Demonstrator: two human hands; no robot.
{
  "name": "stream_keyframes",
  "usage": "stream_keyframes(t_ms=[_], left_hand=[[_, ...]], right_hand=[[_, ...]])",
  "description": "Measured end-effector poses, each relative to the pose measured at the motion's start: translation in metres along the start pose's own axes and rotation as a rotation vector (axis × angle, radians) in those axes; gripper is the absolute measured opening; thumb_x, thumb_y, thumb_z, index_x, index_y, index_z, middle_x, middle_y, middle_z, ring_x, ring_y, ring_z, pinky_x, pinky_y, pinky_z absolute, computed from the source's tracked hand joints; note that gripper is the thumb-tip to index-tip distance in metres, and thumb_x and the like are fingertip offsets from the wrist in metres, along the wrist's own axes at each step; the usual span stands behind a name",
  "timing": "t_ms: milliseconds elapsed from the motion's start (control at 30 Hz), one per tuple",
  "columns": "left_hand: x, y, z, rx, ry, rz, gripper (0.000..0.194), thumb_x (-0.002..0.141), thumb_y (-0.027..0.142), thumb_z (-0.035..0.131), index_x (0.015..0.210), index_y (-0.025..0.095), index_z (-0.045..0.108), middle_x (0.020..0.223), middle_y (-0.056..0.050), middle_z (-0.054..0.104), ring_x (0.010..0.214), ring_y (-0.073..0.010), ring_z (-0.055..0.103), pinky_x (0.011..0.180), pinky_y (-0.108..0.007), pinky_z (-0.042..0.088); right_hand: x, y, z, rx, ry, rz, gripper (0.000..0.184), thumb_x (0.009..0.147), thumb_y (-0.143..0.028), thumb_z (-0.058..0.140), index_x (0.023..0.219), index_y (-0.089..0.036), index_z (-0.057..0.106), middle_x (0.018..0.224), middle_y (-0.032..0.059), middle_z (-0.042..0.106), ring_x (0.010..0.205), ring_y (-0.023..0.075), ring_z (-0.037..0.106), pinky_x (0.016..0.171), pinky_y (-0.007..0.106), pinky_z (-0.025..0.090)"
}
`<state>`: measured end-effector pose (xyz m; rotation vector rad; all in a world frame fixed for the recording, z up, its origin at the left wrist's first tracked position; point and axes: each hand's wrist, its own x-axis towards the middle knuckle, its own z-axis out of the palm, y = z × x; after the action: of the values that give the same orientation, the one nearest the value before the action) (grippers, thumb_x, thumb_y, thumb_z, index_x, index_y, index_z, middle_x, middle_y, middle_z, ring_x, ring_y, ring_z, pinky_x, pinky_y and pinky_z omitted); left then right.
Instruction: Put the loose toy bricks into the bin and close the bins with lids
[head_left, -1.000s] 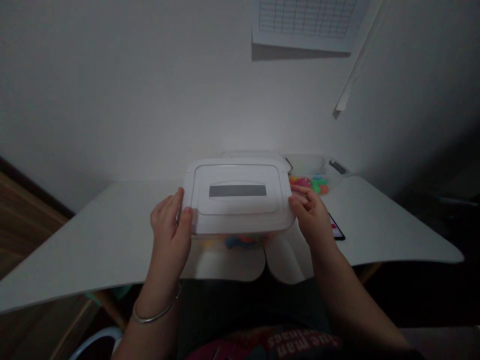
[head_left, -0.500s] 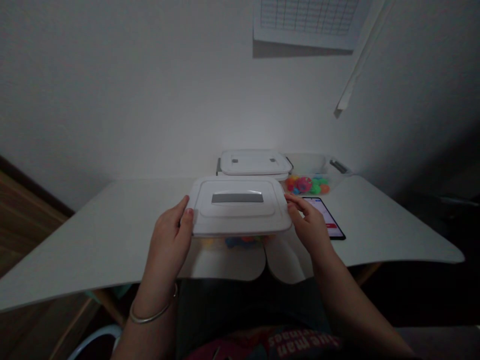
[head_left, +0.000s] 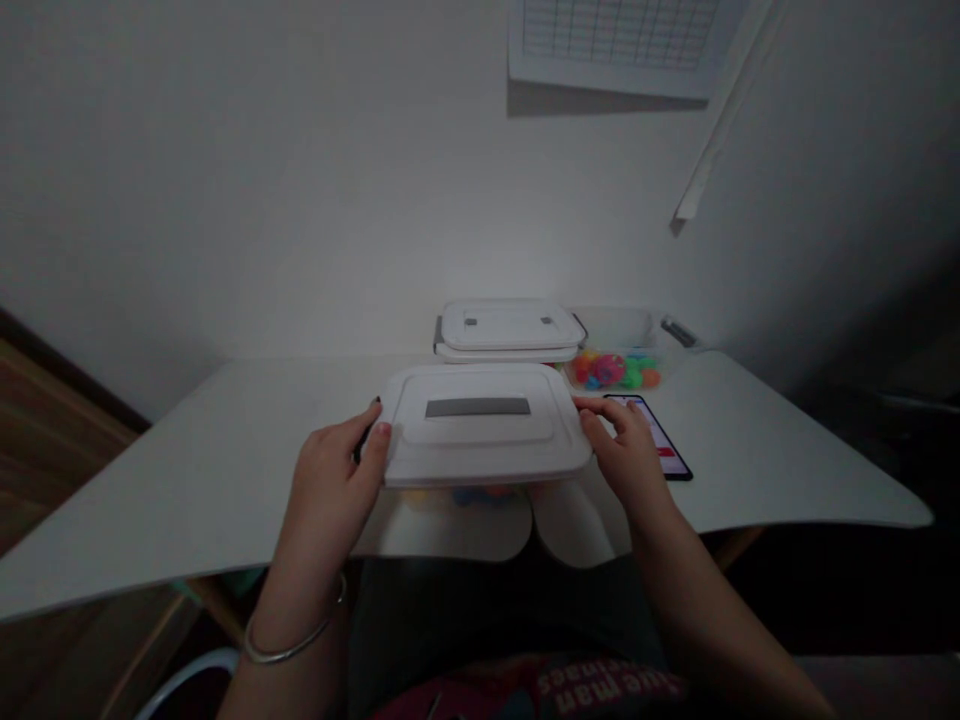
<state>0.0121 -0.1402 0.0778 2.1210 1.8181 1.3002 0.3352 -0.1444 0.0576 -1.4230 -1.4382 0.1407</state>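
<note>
A white storage box lid [head_left: 480,450] with a grey handle strip lies nearly level in front of me, over a clear box [head_left: 450,497] whose colourful contents show blurred below the lid's front edge. My left hand [head_left: 337,455] grips the lid's left edge, thumb on top, with a dark latch-like part by the fingers. On the opposite edge, my right hand [head_left: 619,440] pinches the corner area between thumb and fingers. Whether the lid sits fully on the rim cannot be made out.
Behind stand stacked white lids [head_left: 510,325] against the wall. To their right is a clear container [head_left: 667,365] with colourful pieces [head_left: 609,370]. A phone [head_left: 671,455] lies lit beside my right hand. The white table [head_left: 225,460] has a notched front edge.
The lid has come down and slightly towards me, with both hands moving along on its edges. The stacked lids behind and more of the phone have come into view.
</note>
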Motion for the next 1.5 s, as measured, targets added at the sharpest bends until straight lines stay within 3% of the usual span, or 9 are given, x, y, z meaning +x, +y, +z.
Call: stream_keyframes(t_ms=[100, 233, 500, 633, 767, 867, 1033, 1333, 1500], left_hand=[[-0.001, -0.001, -0.002, 0.005, 0.012, 0.018, 0.052, 0.092, 0.056, 0.048, 0.117, 0.019, 0.074, 0.113, -0.013, 0.076, 0.102, -0.0313, 0.069, 0.087, -0.044, 0.054], [-0.001, 0.002, -0.005, 0.009, 0.009, 0.009, 0.049, 0.089, 0.056, 0.051, 0.112, 0.021, 0.076, 0.107, -0.012, 0.077, 0.093, -0.0304, 0.069, 0.084, -0.045, 0.054], [0.002, -0.007, 0.002, -0.343, -0.017, -0.190, 0.039, 0.082, 0.044, 0.059, 0.110, 0.018, 0.069, 0.119, -0.013, 0.070, 0.103, -0.0277, 0.067, 0.079, -0.038, 0.056], [0.000, -0.020, 0.027, -0.589, 0.033, -0.239, 0.036, 0.077, 0.036, 0.059, 0.109, 0.021, 0.064, 0.139, -0.014, 0.060, 0.119, -0.0295, 0.063, 0.085, -0.038, 0.057], [-0.003, -0.014, 0.041, -0.808, 0.041, -0.523, 0.064, 0.077, 0.031, 0.054, 0.140, 0.022, 0.048, 0.132, -0.014, 0.064, 0.088, -0.0224, 0.072, 0.064, -0.031, 0.058], [-0.003, 0.001, 0.035, -0.903, 0.049, -0.639, 0.075, 0.073, 0.027, 0.058, 0.147, 0.018, 0.045, 0.130, -0.014, 0.066, 0.080, -0.0192, 0.071, 0.057, -0.026, 0.055], [0.002, 0.018, 0.020, -0.993, 0.063, -0.675, 0.079, 0.063, 0.018, 0.062, 0.141, 0.011, 0.054, 0.142, -0.014, 0.060, 0.113, -0.0255, 0.066, 0.079, -0.024, 0.059], [0.005, 0.016, 0.020, -0.769, 0.051, -0.590, 0.066, 0.067, 0.017, 0.058, 0.133, 0.015, 0.064, 0.141, -0.010, 0.063, 0.132, -0.0307, 0.057, 0.112, -0.042, 0.047], [0.004, 0.013, 0.015, -0.717, -0.036, -0.512, 0.078, 0.068, 0.027, 0.062, 0.144, 0.013, 0.054, 0.149, -0.012, 0.056, 0.136, -0.0352, 0.052, 0.117, -0.051, 0.040]], right_hand=[[0.000, 0.003, 0.001, 0.020, 0.000, 0.011, 0.022, 0.085, -0.042, 0.056, 0.087, -0.027, 0.071, 0.093, 0.0026, 0.077, 0.091, 0.0260, 0.068, 0.116, 0.067, 0.020], [0.002, 0.010, 0.003, 0.037, 0.004, 0.029, 0.020, 0.082, -0.041, 0.057, 0.085, -0.026, 0.069, 0.089, 0.0060, 0.074, 0.092, 0.0292, 0.064, 0.102, 0.063, 0.040], [0.004, 0.035, 0.022, 0.397, -0.036, 0.174, 0.028, 0.076, -0.049, 0.069, 0.085, -0.022, 0.065, 0.128, 0.0138, 0.066, 0.114, 0.0313, 0.063, 0.092, 0.052, 0.051], [-0.001, 0.040, 0.036, 0.613, -0.082, 0.342, 0.047, 0.077, -0.054, 0.067, 0.112, -0.022, 0.063, 0.121, 0.0139, 0.070, 0.095, 0.0272, 0.070, 0.073, 0.042, 0.058], [-0.006, 0.036, 0.041, 0.734, -0.133, 0.431, 0.071, 0.080, -0.056, 0.063, 0.139, -0.019, 0.051, 0.128, 0.0163, 0.068, 0.103, 0.0303, 0.071, 0.080, 0.045, 0.060], [-0.007, 0.022, 0.038, 0.863, -0.148, 0.542, 0.070, 0.077, -0.050, 0.065, 0.139, -0.019, 0.054, 0.138, 0.0129, 0.064, 0.121, 0.0312, 0.064, 0.098, 0.048, 0.054], [-0.002, -0.007, 0.028, 0.946, -0.036, 0.702, 0.066, 0.067, -0.031, 0.068, 0.133, -0.025, 0.062, 0.147, 0.0038, 0.057, 0.135, 0.0282, 0.054, 0.114, 0.044, 0.042], [0.002, -0.010, 0.022, 0.768, -0.180, 0.588, 0.082, 0.065, -0.028, 0.058, 0.146, -0.022, 0.051, 0.152, 0.0049, 0.053, 0.139, 0.0349, 0.049, 0.114, 0.054, 0.041], [0.004, -0.006, 0.020, 0.674, -0.194, 0.485, 0.089, 0.061, -0.031, 0.061, 0.148, -0.014, 0.048, 0.158, 0.0087, 0.044, 0.149, 0.0310, 0.034, 0.125, 0.050, 0.021]])
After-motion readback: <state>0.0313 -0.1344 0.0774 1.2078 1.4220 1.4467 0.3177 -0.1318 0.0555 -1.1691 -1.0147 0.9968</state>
